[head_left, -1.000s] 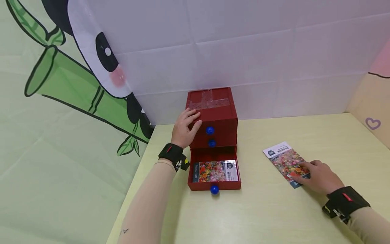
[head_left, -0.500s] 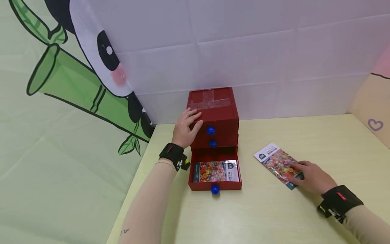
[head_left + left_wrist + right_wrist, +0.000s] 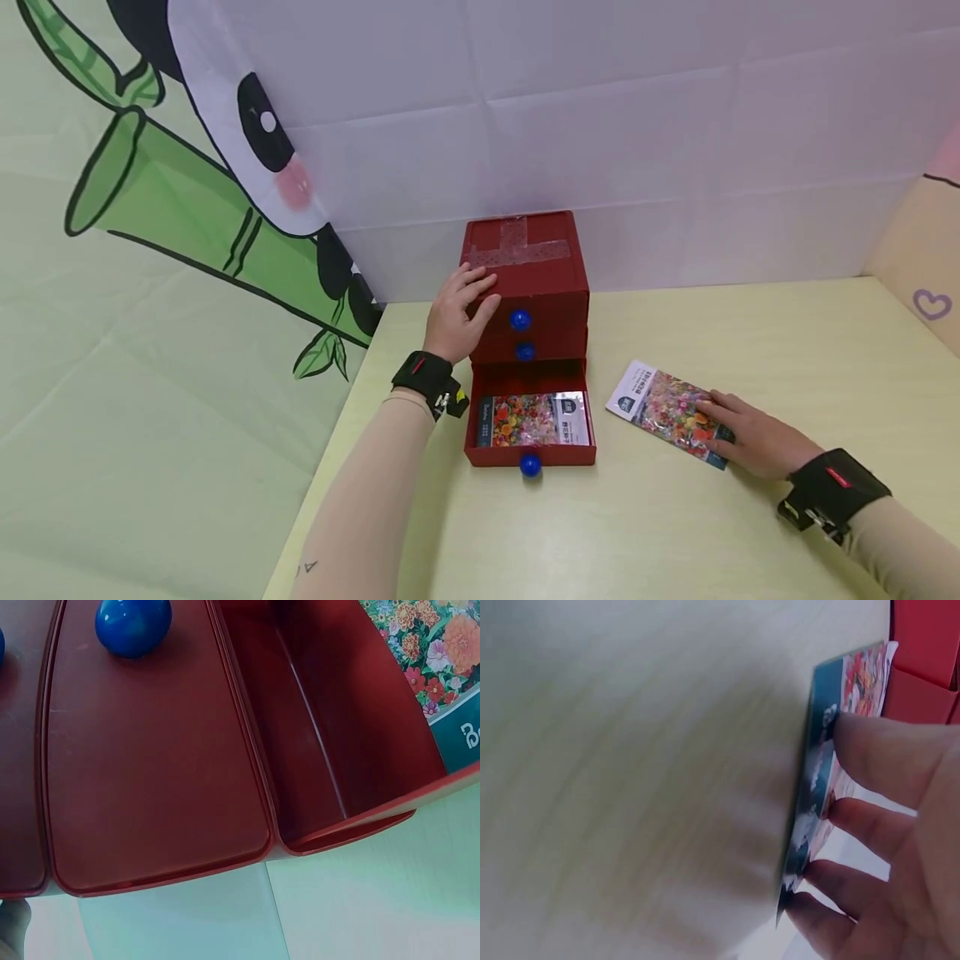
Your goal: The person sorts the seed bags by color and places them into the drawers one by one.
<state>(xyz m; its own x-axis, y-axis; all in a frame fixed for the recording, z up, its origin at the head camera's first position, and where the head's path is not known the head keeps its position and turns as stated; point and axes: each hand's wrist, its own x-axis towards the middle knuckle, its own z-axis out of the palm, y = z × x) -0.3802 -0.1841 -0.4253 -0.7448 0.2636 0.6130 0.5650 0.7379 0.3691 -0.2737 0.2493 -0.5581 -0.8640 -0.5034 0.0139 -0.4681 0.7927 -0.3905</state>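
Observation:
A red drawer cabinet [image 3: 536,279] stands against the back wall, its bottom drawer [image 3: 495,457] pulled out. Inside that drawer lies a flower-printed seed packet [image 3: 525,421]; part of it shows in the left wrist view. My left hand [image 3: 459,317] rests on the cabinet's top left front edge, fingers over the top and thumb toward the front. To the right, a second flower seed packet [image 3: 660,404] lies on the table. My right hand [image 3: 761,433] presses its near end, with thumb and fingertips on the printed face [image 3: 862,679].
Blue knobs sit on the drawer fronts, one [image 3: 530,466] on the open drawer and two on the shut ones above. The pale table [image 3: 637,533] meets a cloth-covered wall [image 3: 637,150] behind. A panda-and-bamboo cloth [image 3: 187,217] hangs at the left.
The right hand has slid the seed packet leftward over the table toward the drawer and turned it more crosswise. My left hand has stayed on the cabinet.

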